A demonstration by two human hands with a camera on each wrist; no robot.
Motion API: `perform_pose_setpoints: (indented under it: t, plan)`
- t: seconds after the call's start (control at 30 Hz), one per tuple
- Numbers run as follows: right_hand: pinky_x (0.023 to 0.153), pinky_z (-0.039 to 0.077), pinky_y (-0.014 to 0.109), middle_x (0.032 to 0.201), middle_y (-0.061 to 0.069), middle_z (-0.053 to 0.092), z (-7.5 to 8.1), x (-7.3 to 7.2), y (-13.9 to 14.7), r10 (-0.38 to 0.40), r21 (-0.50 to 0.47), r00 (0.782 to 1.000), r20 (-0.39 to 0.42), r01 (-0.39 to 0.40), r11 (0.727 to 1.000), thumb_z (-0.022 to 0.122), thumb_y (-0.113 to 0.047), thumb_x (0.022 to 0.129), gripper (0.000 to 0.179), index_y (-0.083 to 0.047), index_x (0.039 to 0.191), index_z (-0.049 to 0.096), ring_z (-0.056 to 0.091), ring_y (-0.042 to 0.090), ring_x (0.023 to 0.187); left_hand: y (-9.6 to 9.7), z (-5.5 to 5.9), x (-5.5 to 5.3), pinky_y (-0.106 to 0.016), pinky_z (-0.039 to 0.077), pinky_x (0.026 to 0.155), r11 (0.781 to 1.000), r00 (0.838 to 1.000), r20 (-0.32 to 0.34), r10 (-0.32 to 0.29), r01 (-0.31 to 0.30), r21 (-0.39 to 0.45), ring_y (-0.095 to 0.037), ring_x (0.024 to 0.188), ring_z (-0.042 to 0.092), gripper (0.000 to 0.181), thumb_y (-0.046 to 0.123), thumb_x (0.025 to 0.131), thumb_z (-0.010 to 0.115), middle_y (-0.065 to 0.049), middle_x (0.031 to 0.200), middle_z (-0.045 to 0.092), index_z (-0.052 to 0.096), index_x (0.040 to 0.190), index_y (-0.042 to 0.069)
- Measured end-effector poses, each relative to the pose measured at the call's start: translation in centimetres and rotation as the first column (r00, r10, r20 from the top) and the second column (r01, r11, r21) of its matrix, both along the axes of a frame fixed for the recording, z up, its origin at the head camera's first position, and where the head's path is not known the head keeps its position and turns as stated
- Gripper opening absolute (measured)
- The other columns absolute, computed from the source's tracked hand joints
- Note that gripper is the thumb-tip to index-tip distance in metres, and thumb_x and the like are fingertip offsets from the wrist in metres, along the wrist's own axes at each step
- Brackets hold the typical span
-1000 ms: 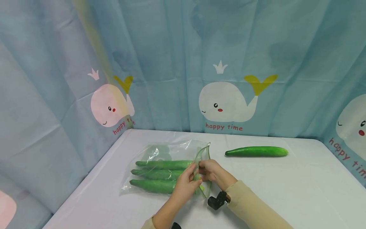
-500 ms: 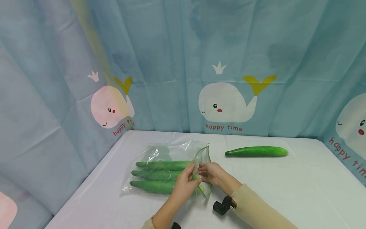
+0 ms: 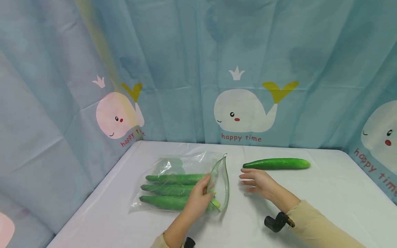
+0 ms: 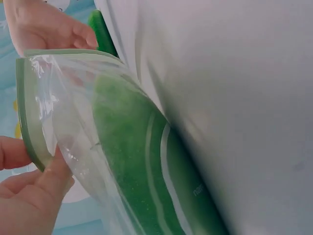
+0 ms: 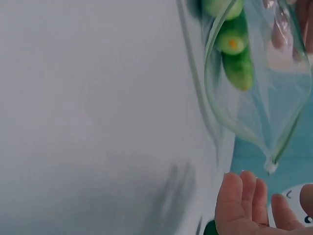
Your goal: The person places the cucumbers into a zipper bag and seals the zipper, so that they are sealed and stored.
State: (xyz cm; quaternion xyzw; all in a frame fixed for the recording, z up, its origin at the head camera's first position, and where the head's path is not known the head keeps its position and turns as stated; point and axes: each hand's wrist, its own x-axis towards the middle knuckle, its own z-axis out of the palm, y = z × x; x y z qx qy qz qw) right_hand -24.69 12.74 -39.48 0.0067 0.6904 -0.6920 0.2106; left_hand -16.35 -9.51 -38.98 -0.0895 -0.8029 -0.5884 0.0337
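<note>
A clear zip bag point(image 3: 183, 163) with a green-edged mouth lies on the left half of the table, three cucumbers point(image 3: 165, 203) side by side inside it. My left hand point(image 3: 198, 198) pinches the upper lip of the bag's mouth between thumb and fingers; in the left wrist view the green zip edge point(image 4: 27, 117) passes through the pinch. The mouth gapes toward the right, and the cucumber ends point(image 5: 232, 41) show through it in the right wrist view. My right hand point(image 3: 260, 182), fingers spread and holding nothing, is just in front of a loose cucumber point(image 3: 276, 163).
A white cloth covers the table point(image 3: 310, 199). Behind it hangs a blue curtain point(image 3: 180, 113) printed with whales, which also runs along the left and right sides. A black wrist camera point(image 3: 276, 222) sits under my right wrist.
My right hand has left the bag's mouth and moved right, close to the loose cucumber, its fingers spreading. My left hand stays on the bag, whose mouth now gapes wider.
</note>
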Motion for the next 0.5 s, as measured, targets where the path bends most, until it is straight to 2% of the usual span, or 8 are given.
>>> perform_pose_setpoints:
  t: [0.07, 0.13, 0.2, 0.27, 0.37, 0.5]
  plan:
    - [0.095, 0.048, 0.052, 0.141, 0.032, 0.042, 0.4, -0.2, 1.3, 0.028, 0.044, 0.999, -0.026, -0.027, 0.999, 0.04, -0.012, 0.103, 0.05, 0.01, 0.147, 0.029, 0.049, 0.042, 0.122, -0.1, 0.1, -0.1, -0.037, 0.048, 0.101, 0.999, 1.0, -0.016, 0.009, -0.009, -0.035, -0.042, 0.128, 0.045, 0.06, -0.018, 0.078, 0.047, -0.029, 0.151, 0.029, 0.041, 0.138, -0.015]
    - [0.093, 0.051, 0.049, 0.142, 0.031, 0.041, 0.7, -0.3, 2.5, 0.046, 0.09, 0.998, -0.052, -0.041, 0.995, 0.038, -0.013, 0.104, 0.049, 0.009, 0.147, 0.029, 0.049, 0.042, 0.123, -0.1, 0.2, -0.2, -0.028, 0.055, 0.086, 0.998, 0.999, -0.03, 0.013, -0.015, -0.054, -0.04, 0.12, 0.052, 0.059, -0.019, 0.076, 0.045, -0.029, 0.15, 0.031, 0.045, 0.135, -0.016]
    - [0.091, 0.052, 0.047, 0.143, 0.031, 0.041, 1.0, -0.5, 3.6, 0.062, 0.135, 0.995, -0.082, -0.05, 0.99, 0.038, -0.014, 0.104, 0.049, 0.008, 0.147, 0.029, 0.048, 0.042, 0.124, -0.2, 0.2, -0.4, -0.02, 0.053, 0.072, 0.997, 0.999, -0.038, 0.022, -0.025, -0.076, -0.038, 0.113, 0.056, 0.058, -0.019, 0.074, 0.044, -0.028, 0.148, 0.035, 0.048, 0.132, -0.016]
    - [0.091, 0.052, 0.047, 0.143, 0.03, 0.041, 1.1, -0.7, 4.6, 0.066, 0.166, 0.991, -0.114, -0.046, 0.985, 0.04, -0.015, 0.104, 0.05, 0.008, 0.147, 0.029, 0.048, 0.042, 0.125, -0.1, 0.2, -0.7, -0.016, 0.046, 0.06, 0.994, 0.998, -0.042, 0.036, -0.04, -0.1, -0.036, 0.107, 0.058, 0.057, -0.019, 0.073, 0.044, -0.027, 0.146, 0.04, 0.05, 0.13, -0.017]
    - [0.091, 0.053, 0.044, 0.141, 0.027, 0.046, 1.2, -1.0, 5.9, 0.046, 0.154, 0.985, -0.164, -0.021, 0.988, 0.046, -0.018, 0.103, 0.054, 0.007, 0.147, 0.029, 0.052, 0.037, 0.122, -0.1, 0.3, -1.0, -0.019, 0.048, 0.062, 0.991, 0.998, -0.036, 0.054, -0.058, -0.124, -0.034, 0.104, 0.058, 0.055, -0.019, 0.075, 0.043, -0.025, 0.143, 0.043, 0.051, 0.129, -0.016]
    - [0.09, 0.054, 0.036, 0.134, 0.016, 0.055, 1.0, -1.5, 7.3, -0.001, 0.079, 0.975, -0.224, 0.019, 0.997, 0.049, -0.02, 0.103, 0.058, 0.007, 0.148, 0.028, 0.061, 0.016, 0.109, 0.0, 0.3, -1.3, -0.035, 0.054, 0.084, 0.987, 0.996, -0.052, 0.071, -0.078, -0.14, -0.039, 0.115, 0.054, 0.05, -0.018, 0.079, 0.047, -0.026, 0.14, 0.047, 0.052, 0.128, -0.017]
